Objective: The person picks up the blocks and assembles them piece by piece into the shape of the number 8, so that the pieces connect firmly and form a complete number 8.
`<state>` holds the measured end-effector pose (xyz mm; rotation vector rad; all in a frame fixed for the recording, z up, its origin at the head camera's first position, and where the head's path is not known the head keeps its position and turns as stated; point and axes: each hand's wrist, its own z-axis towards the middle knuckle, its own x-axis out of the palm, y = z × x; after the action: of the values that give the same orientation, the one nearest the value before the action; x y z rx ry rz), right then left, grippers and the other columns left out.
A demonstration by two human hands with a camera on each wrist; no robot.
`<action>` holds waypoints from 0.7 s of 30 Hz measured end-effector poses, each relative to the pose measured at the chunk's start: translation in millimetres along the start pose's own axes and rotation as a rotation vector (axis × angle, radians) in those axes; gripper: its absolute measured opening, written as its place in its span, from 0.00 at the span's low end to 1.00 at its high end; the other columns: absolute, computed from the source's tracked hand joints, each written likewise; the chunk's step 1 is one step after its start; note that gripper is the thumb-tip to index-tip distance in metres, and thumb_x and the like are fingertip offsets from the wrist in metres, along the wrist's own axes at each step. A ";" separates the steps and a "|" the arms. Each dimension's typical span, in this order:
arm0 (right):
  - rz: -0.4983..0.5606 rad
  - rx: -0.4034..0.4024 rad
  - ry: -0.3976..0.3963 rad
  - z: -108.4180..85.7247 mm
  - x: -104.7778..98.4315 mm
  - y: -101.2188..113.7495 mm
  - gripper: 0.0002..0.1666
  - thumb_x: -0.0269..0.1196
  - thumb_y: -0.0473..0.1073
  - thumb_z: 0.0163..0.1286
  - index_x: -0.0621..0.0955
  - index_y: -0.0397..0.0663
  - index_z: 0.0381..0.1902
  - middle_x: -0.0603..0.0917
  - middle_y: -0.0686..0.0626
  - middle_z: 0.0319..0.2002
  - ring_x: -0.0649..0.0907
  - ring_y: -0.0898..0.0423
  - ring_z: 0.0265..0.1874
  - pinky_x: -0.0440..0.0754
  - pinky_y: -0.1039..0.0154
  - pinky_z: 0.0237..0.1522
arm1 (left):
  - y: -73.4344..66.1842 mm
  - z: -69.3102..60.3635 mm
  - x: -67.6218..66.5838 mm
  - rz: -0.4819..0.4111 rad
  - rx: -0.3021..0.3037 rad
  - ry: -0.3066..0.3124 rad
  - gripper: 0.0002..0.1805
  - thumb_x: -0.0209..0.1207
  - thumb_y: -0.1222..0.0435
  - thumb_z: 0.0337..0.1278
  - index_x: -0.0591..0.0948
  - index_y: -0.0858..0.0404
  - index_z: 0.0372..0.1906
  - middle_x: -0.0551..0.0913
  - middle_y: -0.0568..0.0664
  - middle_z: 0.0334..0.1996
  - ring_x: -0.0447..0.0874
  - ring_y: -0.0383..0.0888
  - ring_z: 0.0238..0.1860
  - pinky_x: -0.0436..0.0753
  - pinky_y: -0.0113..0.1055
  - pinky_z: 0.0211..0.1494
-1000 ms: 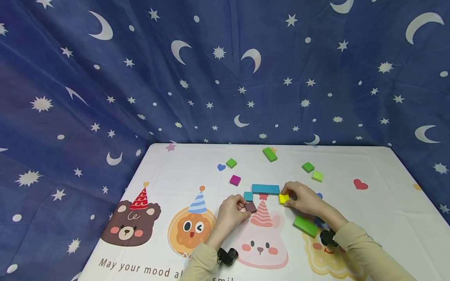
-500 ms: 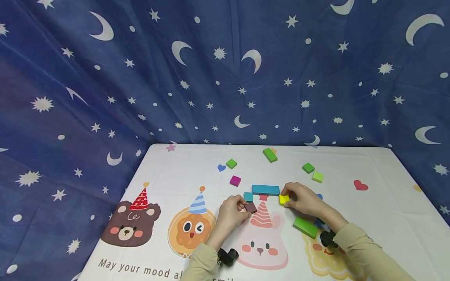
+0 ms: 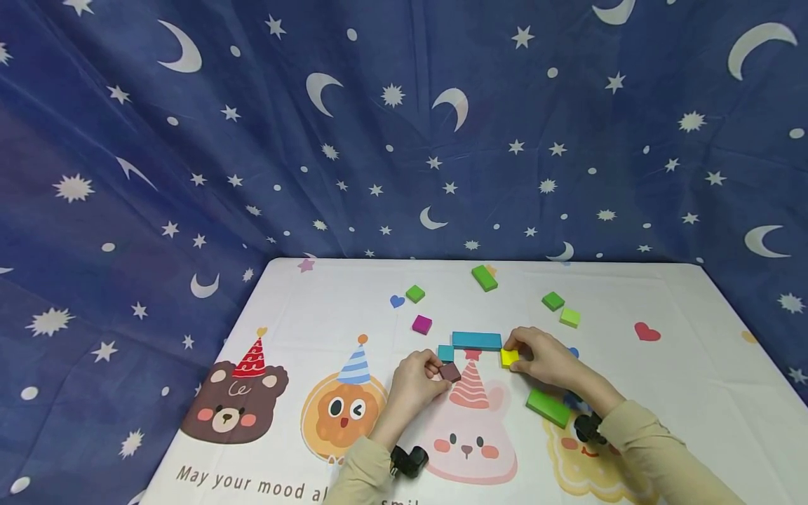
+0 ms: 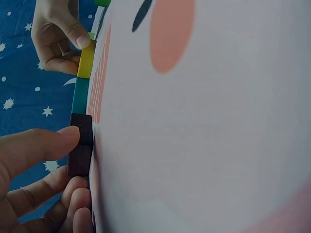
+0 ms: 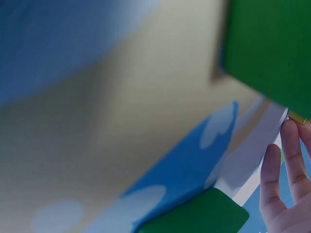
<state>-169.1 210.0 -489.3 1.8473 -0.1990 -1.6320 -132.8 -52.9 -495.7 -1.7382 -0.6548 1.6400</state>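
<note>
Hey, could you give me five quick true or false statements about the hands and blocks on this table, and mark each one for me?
1. The left hand pinches the brown block. True.
2. The right hand holds nothing. False: it pinches the yellow block.
3. The long blue block lies farther from the person than the brown block. True.
4. In the head view, the small blue block lies right of the long one. False: the small blue block lies to its left.
5. Neither hand touches the magenta block. True.

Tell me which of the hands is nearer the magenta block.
Left. The left hand is on the near side of the magenta block, pinching the brown block; the right hand is farther off to its right, pinching the yellow block.
</note>
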 end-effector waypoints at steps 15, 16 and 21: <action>-0.119 -0.038 0.032 2.0 -4.7 6.3 0.16 0.73 0.38 0.54 0.80 0.53 0.39 0.80 0.55 0.37 0.74 0.59 0.35 0.78 0.62 0.41 | 2.8 1.2 0.7 0.006 -0.011 0.004 0.14 0.74 0.65 0.36 0.82 0.60 0.31 0.78 0.46 0.26 0.68 0.34 0.25 0.68 0.26 0.31; -0.119 -0.038 0.035 2.3 -5.0 6.6 0.16 0.73 0.38 0.53 0.80 0.52 0.39 0.80 0.55 0.36 0.74 0.59 0.35 0.78 0.62 0.41 | 2.7 1.1 0.6 0.007 -0.010 0.003 0.14 0.74 0.65 0.36 0.82 0.60 0.31 0.78 0.46 0.26 0.68 0.34 0.25 0.68 0.26 0.31; -0.111 -0.039 0.048 3.9 -5.1 5.9 0.17 0.73 0.38 0.52 0.80 0.52 0.40 0.80 0.56 0.35 0.74 0.59 0.34 0.78 0.63 0.40 | 1.9 0.5 -0.2 0.012 -0.010 0.007 0.14 0.74 0.65 0.36 0.82 0.60 0.31 0.77 0.46 0.26 0.68 0.34 0.25 0.67 0.27 0.31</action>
<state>-172.0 206.7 -481.8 1.8956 -0.0443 -1.6511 -133.5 -54.2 -497.0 -1.7574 -0.6510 1.6408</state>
